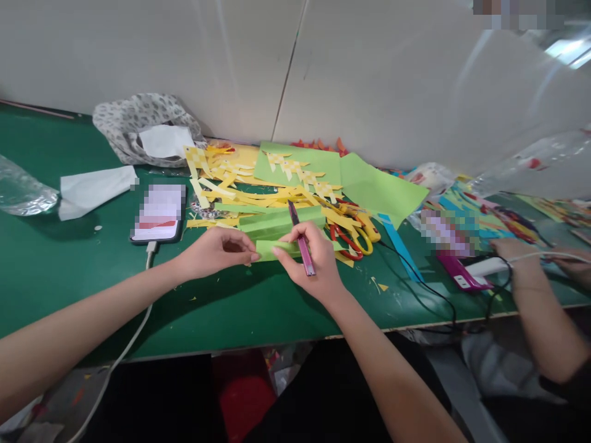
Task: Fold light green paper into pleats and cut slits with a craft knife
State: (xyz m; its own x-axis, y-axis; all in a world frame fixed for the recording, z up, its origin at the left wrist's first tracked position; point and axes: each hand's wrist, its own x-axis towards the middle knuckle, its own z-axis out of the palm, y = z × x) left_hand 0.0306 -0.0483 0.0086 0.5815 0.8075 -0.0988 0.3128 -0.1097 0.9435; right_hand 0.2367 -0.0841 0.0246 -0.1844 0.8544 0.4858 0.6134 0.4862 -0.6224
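My left hand (220, 251) is closed, its thumb and fingertips pinching the left end of a green paper strip (265, 250). The right part of that strip lies under the thumb of my right hand (311, 261). A purple utility knife (305, 252) is also held in my right hand, its dark tip pointing up and away from me. Just beyond my hands lie folded green paper (258, 224) and many yellow paper strips (258, 195). Red-handled scissors (339, 243) and a yellow-handled tool (372, 227) rest right of my right hand, partly covered by paper.
A phone (160, 212) with a white cable (146, 314) lies to the left. Behind the strips, woven paper fish shapes (302, 172) sit on green sheets (383, 191). A printed cloth bag (138, 120) stands near the wall. Another person's arm (530, 301) reaches in beside a purple power strip (462, 274).
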